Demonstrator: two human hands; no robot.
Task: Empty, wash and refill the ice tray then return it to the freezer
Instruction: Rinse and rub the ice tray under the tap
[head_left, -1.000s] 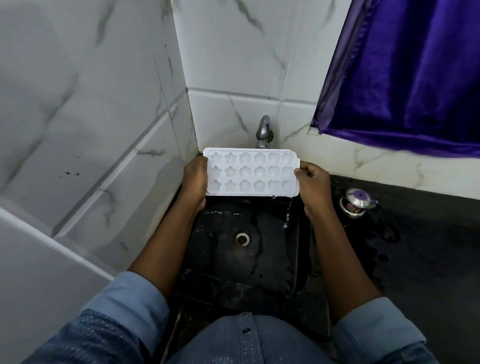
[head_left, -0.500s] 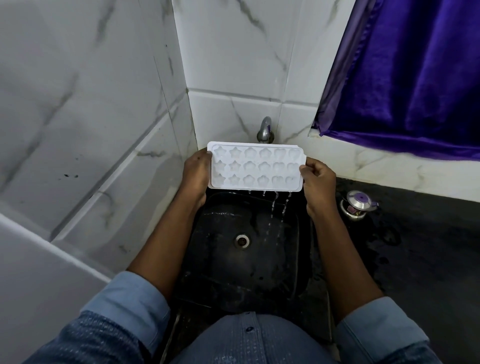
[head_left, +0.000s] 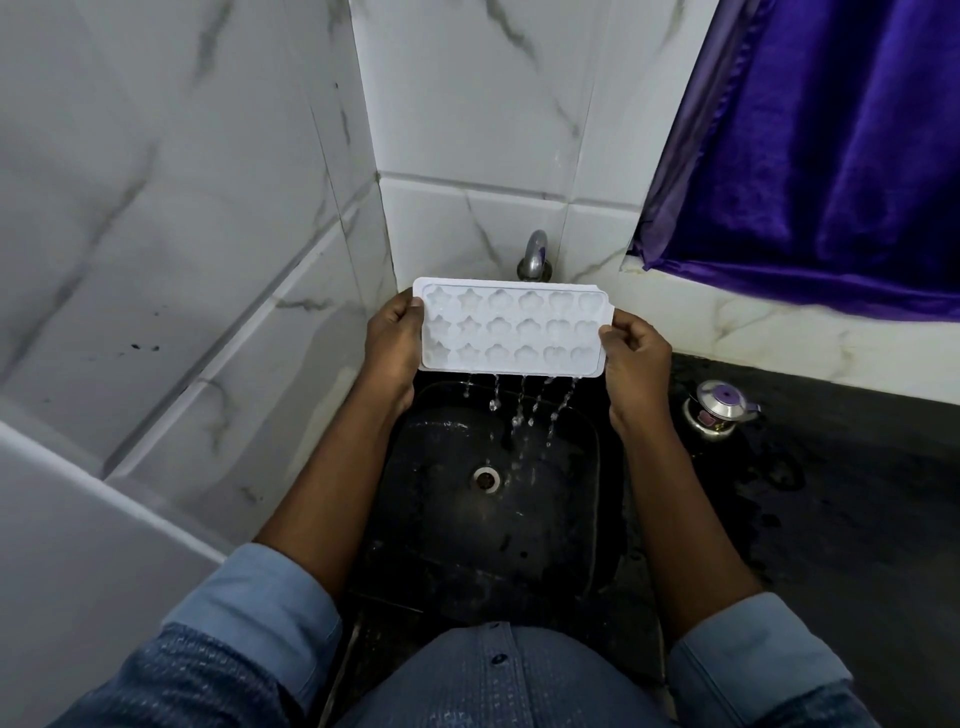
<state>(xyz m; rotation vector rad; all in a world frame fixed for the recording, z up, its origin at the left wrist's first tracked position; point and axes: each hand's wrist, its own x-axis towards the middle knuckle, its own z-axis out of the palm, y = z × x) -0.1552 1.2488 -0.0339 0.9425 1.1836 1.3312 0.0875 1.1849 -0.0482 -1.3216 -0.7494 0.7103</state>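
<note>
— My left hand (head_left: 389, 343) grips the left short end of the ice tray (head_left: 511, 327), thumb on the rim and fingers curled round behind it.

— And the other one?

— My right hand (head_left: 636, 353) pinches the right short end in the same way, thumb on top and fingers curled underneath.

— So where is the tray?

— In the air between my hands, over the back part of the black sink (head_left: 441, 519). It is just in front of the tap (head_left: 535, 254), whose spout shows above the tray's far edge.

— Are you holding it level?

— No, it's tilted. The near long edge is lower, and the star and flower hollows face me. Thin streams of water (head_left: 519, 410) run off that lower edge and fall into the basin, close to the drain (head_left: 486, 478).

— Anything in the hollows?

— I cannot tell; they look as white as the tray itself.

— What is around you?

— The dark bench (head_left: 831, 519) on my right is wet in patches. A small steel pot with a purple lid (head_left: 719, 410) stands on it, near my right wrist but apart from it. A purple curtain (head_left: 831, 156) hangs above the far right corner, and white veined tiles (head_left: 208, 208) cover the walls behind and to my left
</note>
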